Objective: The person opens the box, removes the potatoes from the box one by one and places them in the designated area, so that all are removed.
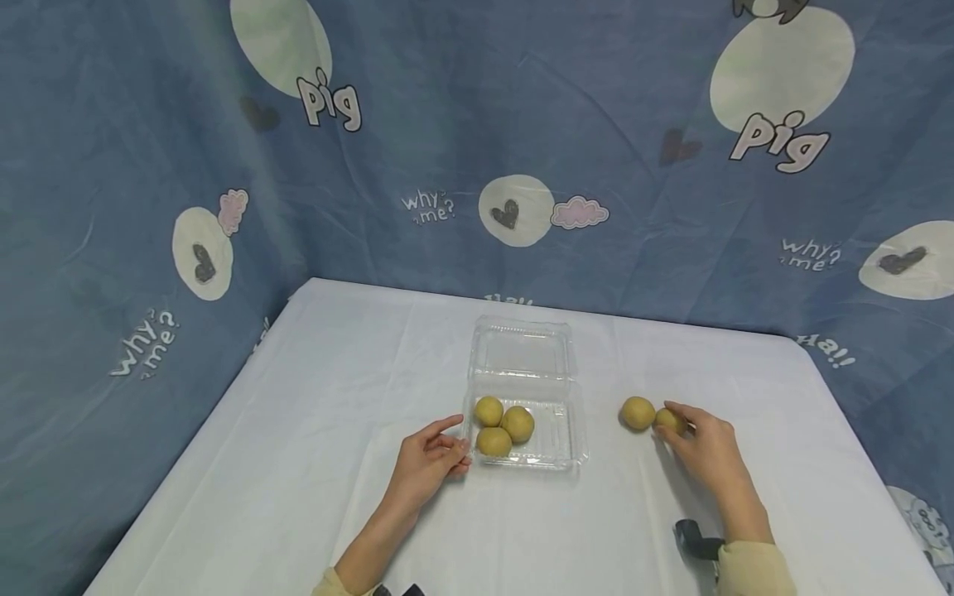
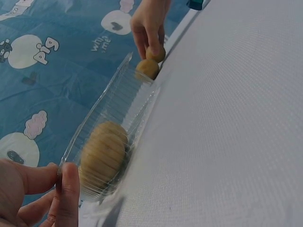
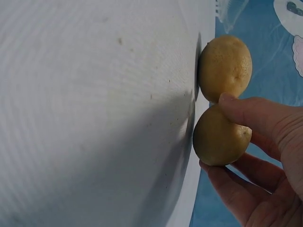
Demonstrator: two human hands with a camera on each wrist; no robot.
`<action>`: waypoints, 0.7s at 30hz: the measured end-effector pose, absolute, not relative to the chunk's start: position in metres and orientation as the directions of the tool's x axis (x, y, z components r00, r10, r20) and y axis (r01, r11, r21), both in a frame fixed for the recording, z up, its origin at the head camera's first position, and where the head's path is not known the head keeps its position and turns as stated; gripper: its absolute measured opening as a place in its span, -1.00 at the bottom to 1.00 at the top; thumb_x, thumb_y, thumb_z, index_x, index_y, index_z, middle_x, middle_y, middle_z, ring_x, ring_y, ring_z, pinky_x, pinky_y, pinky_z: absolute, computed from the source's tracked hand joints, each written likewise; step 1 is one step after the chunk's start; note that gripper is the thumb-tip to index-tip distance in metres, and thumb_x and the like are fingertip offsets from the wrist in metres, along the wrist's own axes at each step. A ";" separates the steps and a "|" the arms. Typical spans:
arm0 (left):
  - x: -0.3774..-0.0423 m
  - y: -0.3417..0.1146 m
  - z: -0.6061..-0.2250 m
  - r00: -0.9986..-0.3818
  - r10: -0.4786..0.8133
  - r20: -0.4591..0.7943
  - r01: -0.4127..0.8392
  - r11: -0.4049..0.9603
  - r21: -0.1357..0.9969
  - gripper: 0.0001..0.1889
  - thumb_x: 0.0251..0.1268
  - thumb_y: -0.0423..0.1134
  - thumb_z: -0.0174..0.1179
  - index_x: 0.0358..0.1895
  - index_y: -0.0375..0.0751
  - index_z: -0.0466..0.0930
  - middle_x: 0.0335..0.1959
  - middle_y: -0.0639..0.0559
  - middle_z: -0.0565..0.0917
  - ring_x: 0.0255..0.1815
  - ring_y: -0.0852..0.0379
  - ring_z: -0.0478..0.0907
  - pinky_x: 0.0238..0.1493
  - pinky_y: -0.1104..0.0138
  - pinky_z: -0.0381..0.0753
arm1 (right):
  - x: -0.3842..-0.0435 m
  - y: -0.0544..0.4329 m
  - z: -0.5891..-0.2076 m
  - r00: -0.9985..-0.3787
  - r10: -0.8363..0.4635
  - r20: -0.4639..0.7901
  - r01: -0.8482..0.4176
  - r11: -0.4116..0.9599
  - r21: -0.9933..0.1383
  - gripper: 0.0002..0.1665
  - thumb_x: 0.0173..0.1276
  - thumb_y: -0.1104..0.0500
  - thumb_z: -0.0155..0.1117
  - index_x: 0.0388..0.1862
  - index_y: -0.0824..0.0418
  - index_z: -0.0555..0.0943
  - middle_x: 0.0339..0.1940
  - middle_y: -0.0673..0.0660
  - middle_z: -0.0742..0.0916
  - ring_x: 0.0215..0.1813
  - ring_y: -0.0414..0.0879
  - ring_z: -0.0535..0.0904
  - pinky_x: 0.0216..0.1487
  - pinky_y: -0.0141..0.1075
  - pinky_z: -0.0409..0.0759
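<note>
A clear plastic clamshell container [image 1: 547,439] lies with its lid [image 1: 522,349] folded back on the white table. Three small yellow-brown potatoes [image 1: 517,424] sit together in the left part of its base. My left hand [image 1: 428,463] pinches the container's left rim between thumb and finger, as the left wrist view shows. Off to the right, my right hand [image 1: 704,447] holds a potato [image 3: 220,137] with the thumb on one side and fingers on the other. Another potato [image 3: 226,68] rests on the table right beside the held one, seemingly touching it.
A white cloth [image 1: 283,463] covers the table. Blue printed curtain fabric [image 1: 417,149] hangs behind it and along the left. Near the right wrist is a dark wrist-worn device [image 1: 696,540].
</note>
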State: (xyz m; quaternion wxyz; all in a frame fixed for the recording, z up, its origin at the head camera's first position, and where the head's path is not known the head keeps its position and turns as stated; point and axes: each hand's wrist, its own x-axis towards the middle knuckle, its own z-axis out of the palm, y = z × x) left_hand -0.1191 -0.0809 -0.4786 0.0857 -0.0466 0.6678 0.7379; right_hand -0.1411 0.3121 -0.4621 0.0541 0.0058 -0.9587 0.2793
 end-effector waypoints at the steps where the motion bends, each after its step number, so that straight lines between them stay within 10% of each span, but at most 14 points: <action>1: -0.119 -0.081 -0.479 -0.981 0.065 -0.182 -0.188 -0.093 0.978 -0.52 0.28 -0.44 0.28 0.27 -0.38 0.46 -0.34 -0.14 0.61 -0.38 0.09 0.67 -0.28 0.35 0.76 | -0.141 0.312 -0.462 -0.994 0.019 0.107 -0.041 0.844 -0.534 -0.48 0.29 0.24 0.40 0.17 0.46 0.54 0.09 0.50 0.60 0.12 0.42 0.51 0.10 0.18 0.58; 21: -0.120 -0.081 -0.479 -0.980 0.061 -0.192 -0.197 -0.089 0.976 -0.51 0.29 -0.43 0.29 0.28 -0.38 0.45 -0.34 -0.14 0.61 -0.38 0.10 0.67 -0.28 0.35 0.76 | -0.135 0.313 -0.465 -0.998 0.028 0.065 -0.013 0.827 -0.561 -0.39 0.27 0.26 0.41 0.25 0.48 0.47 0.15 0.49 0.57 0.18 0.37 0.49 0.13 0.06 0.61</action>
